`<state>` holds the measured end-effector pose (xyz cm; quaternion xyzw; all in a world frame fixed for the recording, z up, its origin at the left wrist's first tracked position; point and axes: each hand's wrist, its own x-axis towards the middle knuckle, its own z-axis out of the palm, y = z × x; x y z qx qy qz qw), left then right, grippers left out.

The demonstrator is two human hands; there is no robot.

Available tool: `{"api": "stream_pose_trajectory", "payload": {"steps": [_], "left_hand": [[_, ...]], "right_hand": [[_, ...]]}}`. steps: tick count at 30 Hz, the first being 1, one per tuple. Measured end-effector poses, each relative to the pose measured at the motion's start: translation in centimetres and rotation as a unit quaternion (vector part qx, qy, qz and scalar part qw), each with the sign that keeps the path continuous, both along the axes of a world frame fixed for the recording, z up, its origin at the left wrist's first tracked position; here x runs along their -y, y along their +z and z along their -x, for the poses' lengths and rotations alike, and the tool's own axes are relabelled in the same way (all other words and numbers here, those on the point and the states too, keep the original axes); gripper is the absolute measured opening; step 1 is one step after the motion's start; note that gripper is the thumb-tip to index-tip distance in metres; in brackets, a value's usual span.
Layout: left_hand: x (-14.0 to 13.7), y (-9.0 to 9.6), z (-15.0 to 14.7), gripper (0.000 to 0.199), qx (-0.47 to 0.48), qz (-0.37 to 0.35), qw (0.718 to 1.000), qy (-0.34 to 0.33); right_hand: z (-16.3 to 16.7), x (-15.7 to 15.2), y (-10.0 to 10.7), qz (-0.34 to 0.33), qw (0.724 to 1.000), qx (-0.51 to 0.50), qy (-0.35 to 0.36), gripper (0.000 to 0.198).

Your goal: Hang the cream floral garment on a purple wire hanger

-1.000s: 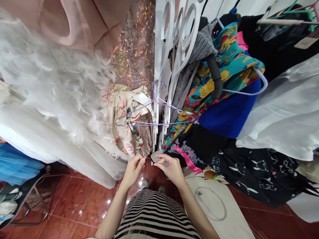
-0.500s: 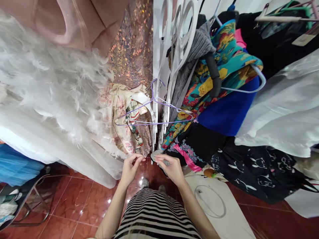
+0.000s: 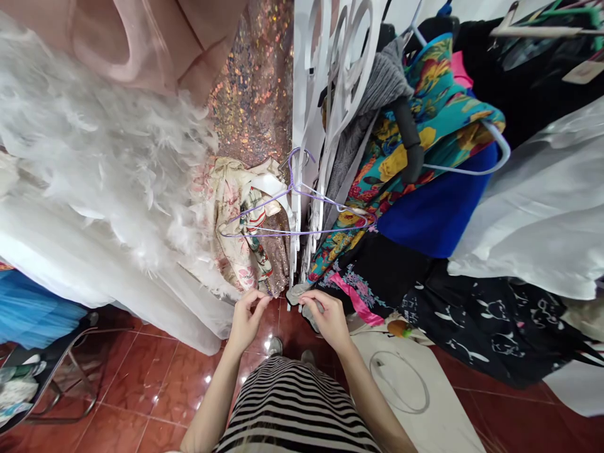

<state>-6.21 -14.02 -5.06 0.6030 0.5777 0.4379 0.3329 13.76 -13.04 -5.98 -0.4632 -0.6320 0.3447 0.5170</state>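
Note:
My left hand [image 3: 248, 319] is closed in a pinch, thumb to forefinger, just under the hem of a cream floral garment [image 3: 231, 226]. Opposite it, my right hand [image 3: 328, 319] makes a similar pinch in front of a small grey cloth piece [image 3: 296, 293]. Whether either fingertip grip has something thin in it is too small to tell. Above both hands hang thin purple wire hangers [image 3: 257, 234] with no garment on them. A turquoise floral garment [image 3: 377, 157] hangs up and to the right.
White feathery clothing [image 3: 117, 151] fills the left side, beside a sequined garment [image 3: 257, 82]. White curved hangers [image 3: 352, 75] cluster at centre. Below right, a white board [image 3: 410, 377] carries a coiled cable [image 3: 427, 390]. A metal-framed chair [image 3: 70, 371] stands lower left on red tiles [image 3: 146, 377].
My two pinched hands have drawn slightly apart, the left fingertips going left and the right ones right. The surroundings have shifted a little to the right in view.

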Motion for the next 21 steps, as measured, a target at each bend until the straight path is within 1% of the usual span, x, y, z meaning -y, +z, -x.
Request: {"api": "stream_pose_trajectory", "payload": {"steps": [5, 8, 13, 17, 21], "left_hand": [[0.11, 0.34, -0.09, 0.069, -0.014, 0.027, 0.999, -0.022], [0.16, 0.34, -0.17, 0.071, -0.010, 0.029, 0.999, -0.034], [0.21, 0.19, -0.08, 0.062, -0.002, 0.021, 0.999, -0.037], [0.26, 0.01, 0.03, 0.052, 0.008, 0.016, 0.999, -0.038], [0.35, -0.18, 0.12, 0.050, 0.016, 0.015, 0.999, -0.034]], "right_hand": [[-0.01, 0.22, 0.08, -0.011, 1.000, 0.004, -0.008, 0.023], [0.03, 0.30, 0.25, -0.014, 1.000, 0.004, -0.009, 0.024], [-0.02, 0.36, 0.22, -0.001, 1.000, 0.008, -0.011, 0.028], [0.04, 0.30, -0.13, 0.008, 1.000, 0.013, 0.001, 0.026], [0.25, 0.33, -0.22, 0.005, 1.000, 0.015, 0.010, 0.022]]}}
